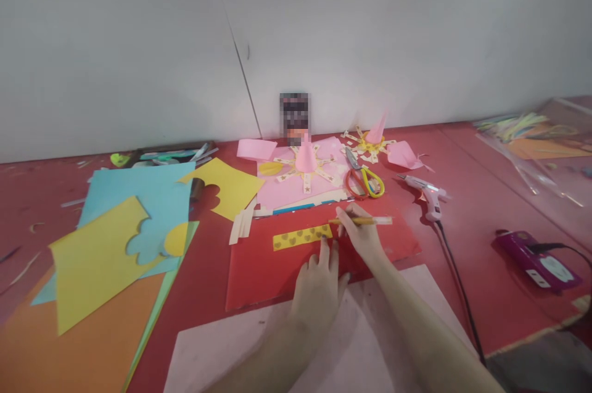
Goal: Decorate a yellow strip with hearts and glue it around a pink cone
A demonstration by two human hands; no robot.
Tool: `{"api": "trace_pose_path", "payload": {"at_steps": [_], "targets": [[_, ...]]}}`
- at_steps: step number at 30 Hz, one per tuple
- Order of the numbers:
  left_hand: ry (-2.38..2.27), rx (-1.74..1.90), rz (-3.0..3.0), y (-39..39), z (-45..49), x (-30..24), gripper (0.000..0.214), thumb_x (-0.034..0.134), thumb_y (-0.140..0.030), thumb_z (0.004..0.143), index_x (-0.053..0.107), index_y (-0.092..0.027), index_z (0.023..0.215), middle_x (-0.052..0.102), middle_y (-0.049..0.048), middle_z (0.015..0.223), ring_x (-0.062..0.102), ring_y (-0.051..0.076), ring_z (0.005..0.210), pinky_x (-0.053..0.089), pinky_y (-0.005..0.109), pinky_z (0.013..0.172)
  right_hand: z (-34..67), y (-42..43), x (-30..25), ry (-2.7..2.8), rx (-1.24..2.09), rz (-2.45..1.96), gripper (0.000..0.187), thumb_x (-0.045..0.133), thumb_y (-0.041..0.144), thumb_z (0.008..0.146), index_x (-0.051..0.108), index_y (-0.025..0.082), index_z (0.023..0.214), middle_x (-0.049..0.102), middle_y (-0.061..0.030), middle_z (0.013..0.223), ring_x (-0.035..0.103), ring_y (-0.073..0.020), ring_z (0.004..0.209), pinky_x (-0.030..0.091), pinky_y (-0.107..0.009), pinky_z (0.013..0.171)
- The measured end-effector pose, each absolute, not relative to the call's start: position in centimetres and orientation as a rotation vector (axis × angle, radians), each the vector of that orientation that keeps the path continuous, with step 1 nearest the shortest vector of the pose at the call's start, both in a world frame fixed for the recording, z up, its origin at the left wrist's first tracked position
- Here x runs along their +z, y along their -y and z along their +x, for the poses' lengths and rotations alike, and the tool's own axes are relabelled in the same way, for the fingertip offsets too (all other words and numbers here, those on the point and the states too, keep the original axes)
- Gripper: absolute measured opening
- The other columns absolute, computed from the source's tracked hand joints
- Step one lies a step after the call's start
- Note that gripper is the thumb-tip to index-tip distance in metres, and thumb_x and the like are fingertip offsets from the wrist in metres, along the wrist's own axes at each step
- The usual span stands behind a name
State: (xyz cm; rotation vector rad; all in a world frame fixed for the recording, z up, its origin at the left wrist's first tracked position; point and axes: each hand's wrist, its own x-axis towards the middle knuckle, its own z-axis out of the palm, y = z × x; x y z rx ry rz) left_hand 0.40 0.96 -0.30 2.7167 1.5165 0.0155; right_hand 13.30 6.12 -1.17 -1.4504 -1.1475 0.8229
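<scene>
My right hand [358, 232] is closed around a gold-coloured pen [365, 220] with a clear end. The pen's tip lies near the right end of a yellow paper strip [298, 237] with a row of drawn hearts. My left hand [319, 279] lies flat with its fingers stretched out, fingertips touching the strip's lower right edge. Under the strip is a red sheet [259, 279]. Just beyond it stands a pink paper cone [306, 157] with small star-marked strips spread around its base. Scissors [365, 180] with one red and one yellow handle lie behind my right hand.
A glue gun [428, 195] lies at right, its cord running toward me. Further right is a purple power strip [539, 260]. Cut yellow paper [99, 263] overlaps a blue sheet [134, 189] at left. A second pink cone [377, 131] stands near the white wall [139, 53].
</scene>
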Motion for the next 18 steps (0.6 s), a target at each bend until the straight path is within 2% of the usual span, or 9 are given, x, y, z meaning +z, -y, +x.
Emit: {"api": "trace_pose_path", "payload": {"at_steps": [6, 14, 18], "targets": [[-1.504, 0.022, 2.698, -1.35, 0.25, -0.29, 0.046, 0.035, -0.031, 0.086, 0.040, -0.013, 0.127, 0.046, 0.0134, 0.127, 0.056, 0.022, 0.091, 0.051, 0.036, 0.071, 13.23, -5.82, -0.61, 1.075, 0.738, -1.396, 0.025, 0.051, 0.044, 0.079, 0.052, 0.020, 0.084, 0.053, 0.0019, 0.064, 0.050, -0.0111, 0.052, 0.043, -0.024, 0.053], [-1.522, 0.033, 2.709, -1.36, 0.29, -0.46, 0.048, 0.039, -0.031, 0.084, 0.039, -0.011, 0.128, 0.045, 0.0139, 0.128, 0.057, 0.022, 0.087, 0.052, 0.036, 0.068, 13.40, -5.72, -0.64, 1.041, 0.682, -1.412, 0.025, 0.049, 0.044, 0.079, 0.052, 0.020, 0.087, 0.052, 0.0019, 0.065, 0.047, -0.0095, 0.049, 0.042, -0.023, 0.050], [-1.504, 0.027, 2.700, -1.42, 0.25, -0.35, 0.046, 0.038, -0.031, 0.085, 0.040, -0.016, 0.128, 0.044, 0.0124, 0.130, 0.057, 0.021, 0.088, 0.052, 0.036, 0.068, 13.35, -5.80, -0.71, 1.051, 0.685, -1.405, 0.025, 0.050, 0.044, 0.079, 0.052, 0.020, 0.087, 0.051, 0.0017, 0.064, 0.047, -0.0094, 0.049, 0.042, -0.022, 0.048]]}}
